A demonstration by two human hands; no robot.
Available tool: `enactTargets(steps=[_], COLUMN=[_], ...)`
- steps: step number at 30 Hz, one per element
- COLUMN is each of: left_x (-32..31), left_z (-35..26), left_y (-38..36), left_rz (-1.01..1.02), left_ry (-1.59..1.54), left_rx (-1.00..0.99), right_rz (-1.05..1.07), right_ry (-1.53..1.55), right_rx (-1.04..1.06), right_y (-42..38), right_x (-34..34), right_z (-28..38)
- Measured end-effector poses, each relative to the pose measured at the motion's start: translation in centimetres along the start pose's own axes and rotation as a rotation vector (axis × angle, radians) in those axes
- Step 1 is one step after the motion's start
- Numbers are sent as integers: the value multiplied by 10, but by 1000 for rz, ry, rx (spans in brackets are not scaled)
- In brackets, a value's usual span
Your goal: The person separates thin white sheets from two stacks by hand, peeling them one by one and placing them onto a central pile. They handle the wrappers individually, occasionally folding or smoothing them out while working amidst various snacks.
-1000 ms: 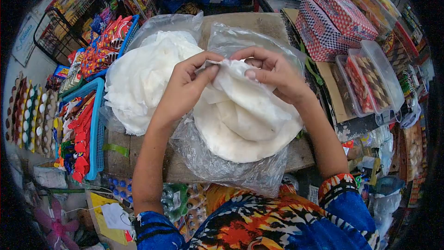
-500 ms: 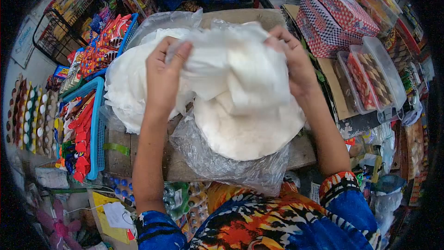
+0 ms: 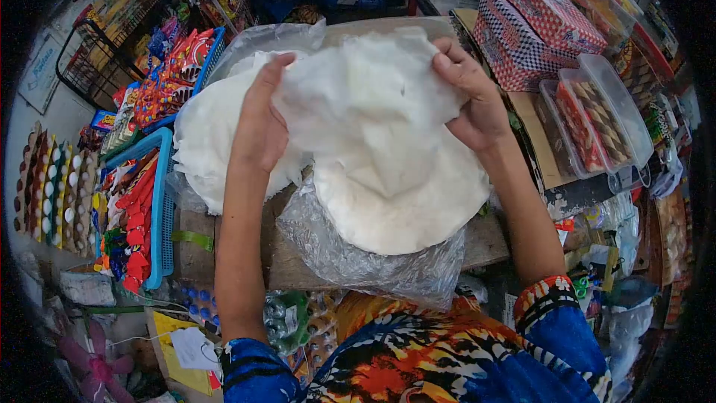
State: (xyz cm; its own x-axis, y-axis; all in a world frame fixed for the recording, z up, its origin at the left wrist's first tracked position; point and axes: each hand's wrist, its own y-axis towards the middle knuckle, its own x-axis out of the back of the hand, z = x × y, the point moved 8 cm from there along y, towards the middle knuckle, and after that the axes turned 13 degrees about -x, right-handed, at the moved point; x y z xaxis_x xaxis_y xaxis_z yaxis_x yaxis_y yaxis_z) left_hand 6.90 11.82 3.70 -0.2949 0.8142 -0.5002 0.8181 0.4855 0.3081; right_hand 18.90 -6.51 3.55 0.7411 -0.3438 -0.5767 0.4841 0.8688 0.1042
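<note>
Above the round white stack [image 3: 406, 227] on the desk [image 3: 485, 248], the right hand [image 3: 481, 104] pinches a thin, blurred sheet [image 3: 373, 89]; left hand [image 3: 261, 116] half-open, grip unclear. Uneven tension could tear it.

From the round off-white stack of thin sheets [image 3: 406, 213] at the centre, the passage towards 12 o'clock is blocked low down by a blurred, thin white sheet [image 3: 380, 89] spanning the space between my left hand [image 3: 261, 116] and my right hand [image 3: 476, 101]. Between my forearms, the air towards 6 o'clock is open above a crumpled clear plastic bag [image 3: 358, 257]. At 9 to 10 o'clock, a broad heap of white sheets [image 3: 207, 142] closes the low route; beyond it stands a light-blue plastic basket [image 3: 162, 216]. A narrow strip of the worn brown wooden tabletop [image 3: 195, 260] gives room at 8 o'clock, between basket and left forearm. Red-and-white checked boxes [image 3: 548, 15] obstruct 1 to 2 o'clock, and clear plastic tubs [image 3: 597, 123] obstruct 2 to 3.
</note>
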Motion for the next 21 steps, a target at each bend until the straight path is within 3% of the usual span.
enactTargets(steps=[2,4,6,8,13,17,20,21], left_x=[-1,-8,-5,4,6,-2,-10,-10], left_z=[2,10,12,5,-1,-8,-12,-12], left_y=[-1,-4,-5,-4,1,0,-3,-3], left_rz=[27,226,231,91,76,136,144,145], left_ry=[178,520,532,543,566,701,733,734], left_rx=[-40,2,57,11,-125,-241,-273,-275], right_rz=[13,-46,-73,-100,-193,-47,-139,-157], right_ry=[-34,-84,-124,-163,-263,-227,-478,-756], right_rx=[-44,-101,-85,-67,-137,-193,-191,-82], right_y=[-1,-1,1,2,0,-1,-7,-8], right_x=[-4,-4,-5,-2,4,-8,-20,-25], right_z=[-5,-10,-10,-9,-13,-16,-17,-14])
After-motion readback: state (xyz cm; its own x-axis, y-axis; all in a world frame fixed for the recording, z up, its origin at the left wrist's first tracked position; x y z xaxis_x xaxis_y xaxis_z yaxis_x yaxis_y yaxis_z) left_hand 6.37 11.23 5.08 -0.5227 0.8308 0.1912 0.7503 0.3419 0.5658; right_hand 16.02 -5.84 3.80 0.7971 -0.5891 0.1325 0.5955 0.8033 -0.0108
